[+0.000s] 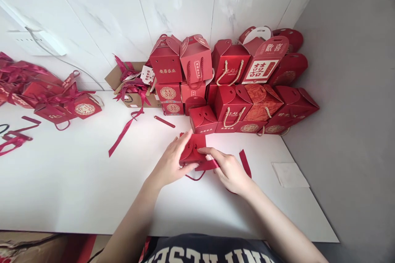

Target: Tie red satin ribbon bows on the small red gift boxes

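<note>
A small red gift box (191,155) with folded flaps and holes in its top sits on the white table before me. My left hand (169,159) grips its left side, thumb at the near edge and fingers along the far side. A dark red cord loops out below the box. My right hand (231,171) pinches a dark red ribbon (207,166) at the box's near right corner, while its index finger touches the top beside a hole. To the right of this hand a ribbon end (245,163) trails on the table; whether it is the same ribbon is partly hidden.
Stacked red gift boxes (233,102) stand just beyond my hands against the wall. Further left are a cardboard box (132,100) of ribbons, a flat red strip (164,121) and a pile of ribboned boxes (54,111). White paper (289,174) lies right, near a grey wall.
</note>
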The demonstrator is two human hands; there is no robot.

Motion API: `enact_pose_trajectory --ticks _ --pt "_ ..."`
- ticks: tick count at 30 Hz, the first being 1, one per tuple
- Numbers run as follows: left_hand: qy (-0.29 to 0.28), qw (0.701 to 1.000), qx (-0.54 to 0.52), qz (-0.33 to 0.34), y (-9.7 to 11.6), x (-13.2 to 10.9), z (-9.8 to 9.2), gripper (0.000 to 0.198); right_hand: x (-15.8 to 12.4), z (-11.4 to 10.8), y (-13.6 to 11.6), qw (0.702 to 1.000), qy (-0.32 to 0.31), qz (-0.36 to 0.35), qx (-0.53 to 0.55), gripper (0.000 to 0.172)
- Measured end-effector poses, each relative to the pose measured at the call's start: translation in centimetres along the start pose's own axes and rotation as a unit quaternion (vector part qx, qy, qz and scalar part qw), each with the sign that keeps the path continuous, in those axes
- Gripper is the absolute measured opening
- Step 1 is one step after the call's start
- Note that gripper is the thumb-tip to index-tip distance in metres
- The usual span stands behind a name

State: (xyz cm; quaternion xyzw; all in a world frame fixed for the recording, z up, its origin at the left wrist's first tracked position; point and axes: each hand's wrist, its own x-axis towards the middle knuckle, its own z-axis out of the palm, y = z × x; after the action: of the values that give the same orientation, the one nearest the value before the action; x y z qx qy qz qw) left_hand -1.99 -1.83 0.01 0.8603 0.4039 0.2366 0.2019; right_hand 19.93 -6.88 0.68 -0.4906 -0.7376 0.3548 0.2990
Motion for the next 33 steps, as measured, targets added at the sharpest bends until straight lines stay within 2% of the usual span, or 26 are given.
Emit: enact_pose_trajectory --ticks 2,4,7,11,15,17,21,22,24,26,28,30,32,33 --pt "-0.035 0.999 0.03 0.017 -0.2 0.1 0.1 0.076 0.2 -0.1 -0.4 1.0 -0.001 0.019 0.02 0.035" --pt "-0.024 0.999 0.031 0.031 0.1 0.2 -0.2 0.067 0.5 -0.4 -1.0 0.998 0.02 0.03 0.056 0.036" --pt "0.04 0.997 -0.033 0.063 1.7 0.1 -0.7 0.055 0.9 -0.8 -2.2 0.993 0.062 0.037 0.093 0.035" --pt "0.119 0.986 -0.089 0.08 4.6 0.0 -0.2 0.077 1.1 -1.4 -3.6 0.989 0.119 0.031 0.086 0.029" --pt "0.213 0.973 -0.039 0.076 5.5 -0.1 0.9 0.044 1.0 -2.3 -3.9 0.987 0.111 0.048 0.101 0.025" --pt "0.208 0.975 -0.05 0.058 5.3 -0.1 0.9 0.032 0.9 -3.0 -3.7 0.988 0.08 0.07 0.114 0.024" --pt "0.148 0.983 -0.105 0.02 5.3 0.0 0.2 0.02 0.7 -4.1 -3.4 0.982 0.003 0.105 0.155 0.028" --pt "0.133 0.986 -0.101 0.025 5.5 0.1 0.1 0.026 0.6 -4.2 -3.5 0.978 -0.007 0.11 0.176 0.029" --pt "0.112 0.99 -0.069 0.055 5.8 0.1 0.4 0.054 0.6 -4.2 -3.8 0.964 -0.013 0.118 0.238 0.029" --pt "0.119 0.988 -0.019 0.097 5.8 0.1 1.1 0.067 0.6 -4.0 -4.1 0.945 -0.01 0.122 0.305 0.026" --pt "0.147 0.98 0.023 0.131 5.6 0.0 1.9 0.057 0.6 -3.8 -4.1 0.932 -0.004 0.125 0.34 0.024" --pt "0.174 0.974 0.027 0.143 5.3 -0.2 2.2 0.043 0.6 -3.9 -3.8 0.937 0.0 0.127 0.325 0.025" --pt "0.182 0.977 -0.03 0.108 5.2 -0.2 1.7 0.029 0.4 -4.3 -3.3 0.956 -0.012 0.118 0.268 0.027" --pt "0.165 0.981 -0.076 0.068 5.2 -0.1 1.2 0.021 0.2 -4.5 -3.1 0.966 -0.025 0.107 0.236 0.027"
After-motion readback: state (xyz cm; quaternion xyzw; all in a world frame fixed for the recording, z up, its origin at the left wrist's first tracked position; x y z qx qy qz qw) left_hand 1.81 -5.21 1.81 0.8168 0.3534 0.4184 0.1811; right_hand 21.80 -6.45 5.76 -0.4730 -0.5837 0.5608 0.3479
